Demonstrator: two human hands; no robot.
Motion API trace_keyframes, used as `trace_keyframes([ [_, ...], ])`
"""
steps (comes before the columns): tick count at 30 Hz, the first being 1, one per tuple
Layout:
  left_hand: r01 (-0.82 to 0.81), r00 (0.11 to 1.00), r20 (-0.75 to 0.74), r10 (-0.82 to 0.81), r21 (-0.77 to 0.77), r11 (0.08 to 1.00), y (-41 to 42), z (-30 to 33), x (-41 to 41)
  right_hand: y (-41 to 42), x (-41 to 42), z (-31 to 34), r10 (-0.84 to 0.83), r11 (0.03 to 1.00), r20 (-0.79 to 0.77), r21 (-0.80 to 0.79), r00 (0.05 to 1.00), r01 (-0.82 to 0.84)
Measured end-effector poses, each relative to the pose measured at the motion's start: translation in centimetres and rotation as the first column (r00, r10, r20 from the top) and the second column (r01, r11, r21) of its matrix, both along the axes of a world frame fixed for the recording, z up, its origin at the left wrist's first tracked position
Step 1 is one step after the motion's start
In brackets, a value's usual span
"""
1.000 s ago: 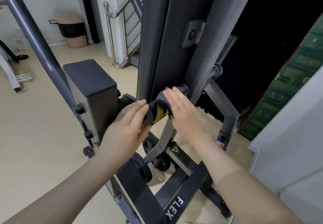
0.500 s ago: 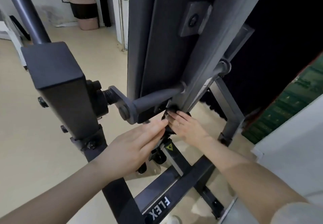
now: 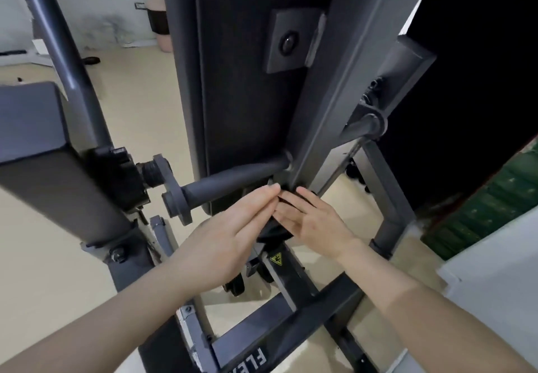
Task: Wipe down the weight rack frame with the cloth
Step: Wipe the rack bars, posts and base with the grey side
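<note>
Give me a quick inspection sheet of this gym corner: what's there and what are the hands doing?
Surface: beige floor.
Job's things: grey rack frame; dark cloth held against its lower upright, mostly hidden by the hands.
Clutter: pink bin by the far wall.
Grippers: left hand and right hand, fingers straight, both pressing the cloth.
Cables: nothing seen.
Surroundings: horizontal peg, yellow warning sticker, white wall behind.
</note>
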State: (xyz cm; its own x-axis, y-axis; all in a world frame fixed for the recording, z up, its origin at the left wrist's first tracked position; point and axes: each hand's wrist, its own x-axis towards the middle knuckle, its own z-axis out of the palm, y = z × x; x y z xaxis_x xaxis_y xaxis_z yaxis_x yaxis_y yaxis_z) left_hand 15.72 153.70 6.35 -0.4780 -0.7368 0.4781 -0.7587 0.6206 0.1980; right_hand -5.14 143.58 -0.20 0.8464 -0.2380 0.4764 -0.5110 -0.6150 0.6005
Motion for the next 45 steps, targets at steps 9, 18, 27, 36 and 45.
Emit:
trace_keyframes([
  [9,-0.091,0.975,-0.2,0.095,0.029,0.995,-3.4,1.9,-5.0,1.4,2.1,9.2,-0.597,0.681,0.801,0.537,0.049,-0.498],
  [18,-0.029,0.945,-0.313,0.091,0.197,0.98,-2.8,-0.1,-4.6,2.0,-1.2,8.1,-0.701,0.554,0.58,0.809,0.415,-0.195],
  [27,0.063,0.833,-0.48,0.275,0.576,0.815,-3.3,-2.8,-6.6,1.8,-4.2,10.7,-0.599,0.099,0.313,0.942,0.737,-0.32],
  [36,0.595,0.167,-0.464,0.87,0.751,0.287,-2.9,-1.6,-7.2,7.2,-0.5,7.1,-0.708,0.292,0.351,0.936,0.613,-0.199],
  [45,0.457,0.246,-0.689,0.682,0.703,0.546,0.9,0.6,-2.7,10.2,0.7,5.8,-0.656,0.126,0.505,0.806,0.561,-0.578],
])
